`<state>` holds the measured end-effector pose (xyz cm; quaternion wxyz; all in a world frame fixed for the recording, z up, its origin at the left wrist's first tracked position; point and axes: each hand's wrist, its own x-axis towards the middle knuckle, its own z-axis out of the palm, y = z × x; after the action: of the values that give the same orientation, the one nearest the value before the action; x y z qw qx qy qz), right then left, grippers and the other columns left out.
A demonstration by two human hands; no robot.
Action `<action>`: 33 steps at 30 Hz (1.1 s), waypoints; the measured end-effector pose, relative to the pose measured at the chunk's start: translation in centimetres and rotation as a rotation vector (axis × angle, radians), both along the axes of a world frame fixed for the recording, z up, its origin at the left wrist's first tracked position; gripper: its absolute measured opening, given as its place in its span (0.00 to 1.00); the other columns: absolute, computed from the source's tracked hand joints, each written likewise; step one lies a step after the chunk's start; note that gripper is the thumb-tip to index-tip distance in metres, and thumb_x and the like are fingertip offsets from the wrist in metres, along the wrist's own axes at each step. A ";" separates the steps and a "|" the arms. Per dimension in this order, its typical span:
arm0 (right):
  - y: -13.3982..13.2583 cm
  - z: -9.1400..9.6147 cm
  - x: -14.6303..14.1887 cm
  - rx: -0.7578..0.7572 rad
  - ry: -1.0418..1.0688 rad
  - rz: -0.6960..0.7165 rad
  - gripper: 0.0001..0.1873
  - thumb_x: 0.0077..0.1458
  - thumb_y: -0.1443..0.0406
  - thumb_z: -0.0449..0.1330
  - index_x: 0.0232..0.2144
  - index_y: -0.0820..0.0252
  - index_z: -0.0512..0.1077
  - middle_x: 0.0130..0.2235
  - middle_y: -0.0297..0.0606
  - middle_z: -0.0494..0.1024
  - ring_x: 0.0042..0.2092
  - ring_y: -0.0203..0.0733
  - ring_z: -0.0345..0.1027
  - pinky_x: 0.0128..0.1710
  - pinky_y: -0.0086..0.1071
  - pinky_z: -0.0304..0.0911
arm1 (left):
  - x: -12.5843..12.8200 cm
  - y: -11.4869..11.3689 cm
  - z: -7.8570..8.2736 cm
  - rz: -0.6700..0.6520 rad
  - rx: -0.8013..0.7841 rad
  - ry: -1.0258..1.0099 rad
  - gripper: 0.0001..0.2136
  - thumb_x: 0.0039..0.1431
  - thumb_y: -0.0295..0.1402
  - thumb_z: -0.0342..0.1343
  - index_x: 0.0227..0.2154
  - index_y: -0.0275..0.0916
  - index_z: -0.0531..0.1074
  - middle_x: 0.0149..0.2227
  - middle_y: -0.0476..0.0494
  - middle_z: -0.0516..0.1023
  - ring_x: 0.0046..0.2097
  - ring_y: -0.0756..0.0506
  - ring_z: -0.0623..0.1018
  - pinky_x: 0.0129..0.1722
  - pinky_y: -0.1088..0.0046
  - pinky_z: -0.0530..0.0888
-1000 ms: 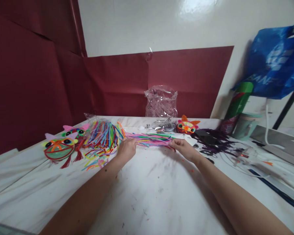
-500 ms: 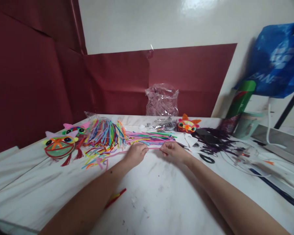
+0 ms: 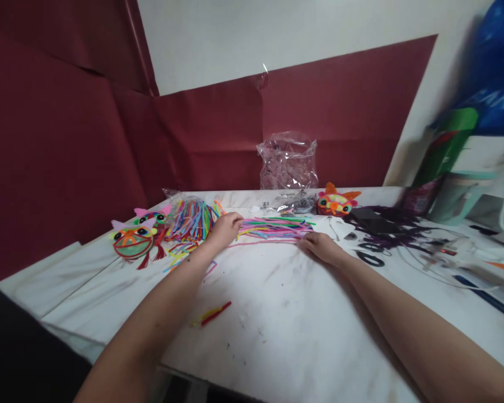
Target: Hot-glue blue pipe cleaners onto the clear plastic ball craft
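Note:
A long pink pipe cleaner [image 3: 265, 242] lies stretched across the white table in front of a pile of coloured pipe cleaners [image 3: 277, 226]. At its right end my right hand [image 3: 320, 247] is closed, fingertips pinching it. My left hand [image 3: 227, 230] is at the left end of the pile, above the pink strand. Its fingertips are pressed together; whatever is between them is too small to make out. Behind that hand sits a bagged bundle of pipe cleaners [image 3: 191, 220], with loose short pieces below it.
Two lion-like craft heads [image 3: 133, 242] stand at the left, another craft head [image 3: 336, 202] at the back. Black scissors [image 3: 370, 258], a dark phone [image 3: 372, 221], purple strands and cables lie right. A clear plastic bag [image 3: 289, 162] stands behind. Red and yellow pieces [image 3: 216, 313] lie in front.
My hands have moved apart, the left one up toward the pile and the right one outward along the pink pipe cleaner. The view has tilted and turned slightly left.

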<state>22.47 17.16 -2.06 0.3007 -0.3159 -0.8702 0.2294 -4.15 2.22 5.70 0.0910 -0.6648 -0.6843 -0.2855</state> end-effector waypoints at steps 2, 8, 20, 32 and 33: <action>0.1 -0.4 0.2 0.044 -0.044 -0.012 0.16 0.54 0.56 0.54 0.21 0.57 0.71 0.24 0.38 0.75 0.29 0.42 0.66 0.31 0.33 0.59 | 0.1 -0.8 1.0 -0.045 -0.161 0.015 0.09 0.56 0.27 0.51 0.25 0.35 0.75 0.23 0.49 0.74 0.28 0.49 0.73 0.31 0.75 0.68; 0.5 -0.8 0.3 0.092 -0.124 -0.087 0.15 0.58 0.58 0.53 0.39 0.58 0.75 0.35 0.42 0.81 0.36 0.46 0.73 0.35 0.32 0.62 | 2.2 -9.8 0.6 -0.104 -0.485 0.068 0.09 0.52 0.33 0.55 0.19 0.38 0.72 0.19 0.53 0.70 0.24 0.51 0.68 0.24 0.78 0.61; 0.2 -0.6 0.3 0.189 -0.199 -0.146 0.15 0.59 0.58 0.53 0.43 0.58 0.73 0.36 0.43 0.81 0.36 0.46 0.75 0.32 0.30 0.61 | -1.0 -14.1 -3.9 0.204 -0.312 0.167 0.08 0.60 0.31 0.47 0.25 0.39 0.65 0.28 0.44 0.71 0.31 0.45 0.71 0.34 0.70 0.66; 0.8 -0.9 0.2 0.242 -0.241 -0.107 0.13 0.58 0.58 0.54 0.37 0.57 0.74 0.37 0.42 0.81 0.37 0.46 0.74 0.32 0.30 0.61 | -5.4 -10.0 0.2 0.262 -0.163 -0.053 0.07 0.54 0.33 0.52 0.29 0.37 0.73 0.31 0.45 0.77 0.36 0.45 0.74 0.38 0.71 0.69; 0.8 -0.9 0.2 0.240 -0.250 -0.108 0.13 0.58 0.58 0.54 0.37 0.57 0.74 0.37 0.42 0.81 0.37 0.46 0.74 0.32 0.30 0.61 | -4.1 -10.2 -0.4 0.234 -0.187 -0.087 0.09 0.56 0.33 0.50 0.29 0.36 0.73 0.30 0.45 0.77 0.34 0.46 0.74 0.36 0.72 0.70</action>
<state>22.63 17.94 -2.94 0.2377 -0.3502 -0.9036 0.0664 -8.26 -7.95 5.33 0.0313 -0.5732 -0.7839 -0.2366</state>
